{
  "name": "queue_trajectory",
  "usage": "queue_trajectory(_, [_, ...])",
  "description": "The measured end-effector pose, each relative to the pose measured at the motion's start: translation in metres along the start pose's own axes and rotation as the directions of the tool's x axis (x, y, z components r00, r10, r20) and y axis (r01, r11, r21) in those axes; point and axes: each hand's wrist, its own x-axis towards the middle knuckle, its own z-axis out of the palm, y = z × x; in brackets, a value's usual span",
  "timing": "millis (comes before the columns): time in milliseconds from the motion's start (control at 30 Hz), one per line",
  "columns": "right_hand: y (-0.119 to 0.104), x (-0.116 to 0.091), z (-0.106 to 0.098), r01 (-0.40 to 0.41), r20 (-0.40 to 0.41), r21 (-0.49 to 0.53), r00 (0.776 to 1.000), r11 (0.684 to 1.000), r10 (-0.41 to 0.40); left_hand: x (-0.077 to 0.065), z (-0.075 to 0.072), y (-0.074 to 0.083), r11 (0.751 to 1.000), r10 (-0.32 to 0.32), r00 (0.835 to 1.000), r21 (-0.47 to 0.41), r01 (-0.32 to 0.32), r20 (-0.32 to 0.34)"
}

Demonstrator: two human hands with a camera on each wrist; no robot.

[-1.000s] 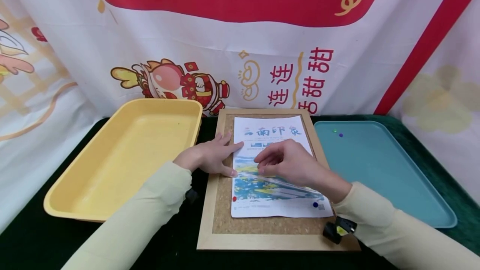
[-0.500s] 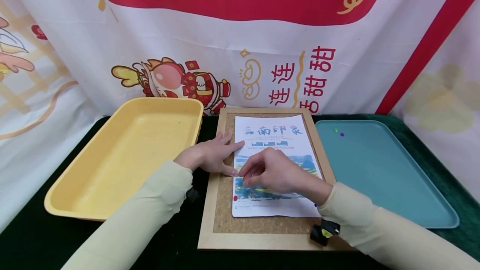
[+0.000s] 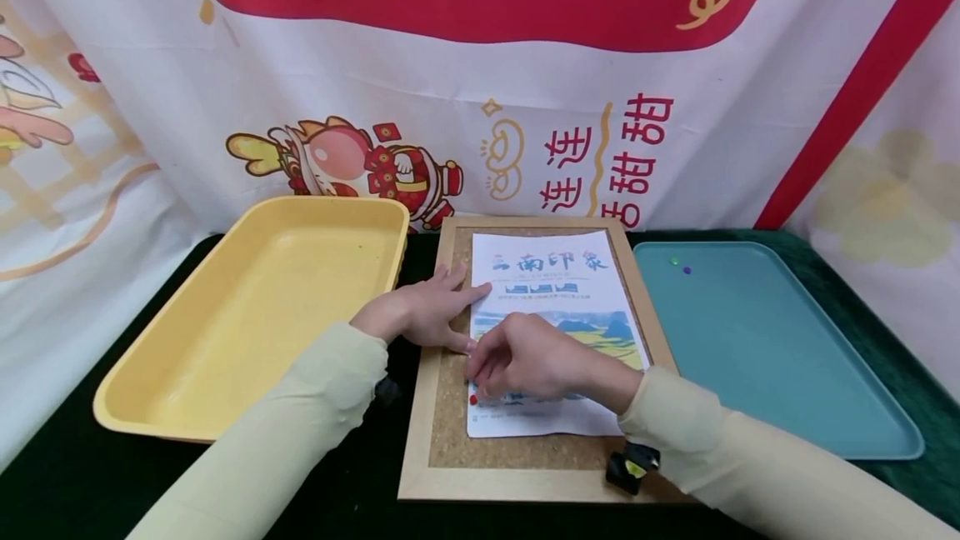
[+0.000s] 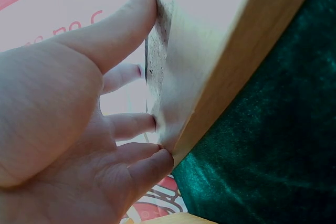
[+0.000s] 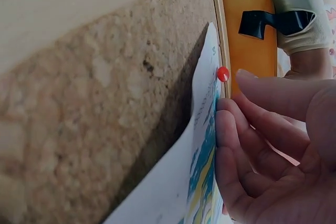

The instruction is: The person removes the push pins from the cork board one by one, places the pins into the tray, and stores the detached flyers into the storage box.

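A printed paper sheet (image 3: 555,332) lies on a wood-framed corkboard (image 3: 517,454). My left hand (image 3: 427,307) rests with spread fingers across the board's left side and the sheet's left edge. Over the sheet's lower left, my right hand (image 3: 525,357) has bent fingers touching the paper. In the right wrist view, its thumb is apart from the fingers, close to a red pushpin (image 5: 223,74) but not touching it. Nothing shows between thumb and fingers. That red pushpin (image 3: 472,399) sits at the sheet's lower left; the right forearm hides the lower right corner.
A yellow tray (image 3: 112,407) stands left of the board. To the right lies a blue-green tray (image 3: 780,357) with a green pushpin (image 3: 674,262) and a purple pushpin (image 3: 687,271) near its far edge. Dark green cloth (image 3: 352,473) covers the table, and a printed curtain (image 3: 450,65) hangs behind.
My right hand has moved left and down over the sheet, toward the red pushpin. The blue pushpin at lower right is now covered by the arm. My left hand stays put.
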Motion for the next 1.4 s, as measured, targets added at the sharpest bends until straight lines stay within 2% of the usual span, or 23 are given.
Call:
queue_trajectory(433, [-0.0009, 0.0038, 0.0044, 0.015, 0.029, -0.025, 0.999, 1.0, -0.014, -0.0012, -0.0008, 0.0011, 1.0, -0.011, 1.0, 0.008, 0.011, -0.001])
queue_trajectory(867, [-0.0028, 0.0052, 0.0049, -0.039, 0.022, -0.031, 0.999, 0.999, 0.04, 0.0001, -0.0015, 0.002, 1.0, -0.004, 1.0, -0.01, 0.004, -0.002])
queue_trajectory(1400, [0.002, 0.0056, 0.0085, -0.001, 0.026, -0.058, 1.0, 0.998, 0.003, -0.0012, 0.0001, 0.0013, 1.0, -0.014, 1.0, -0.004, 0.014, 0.001])
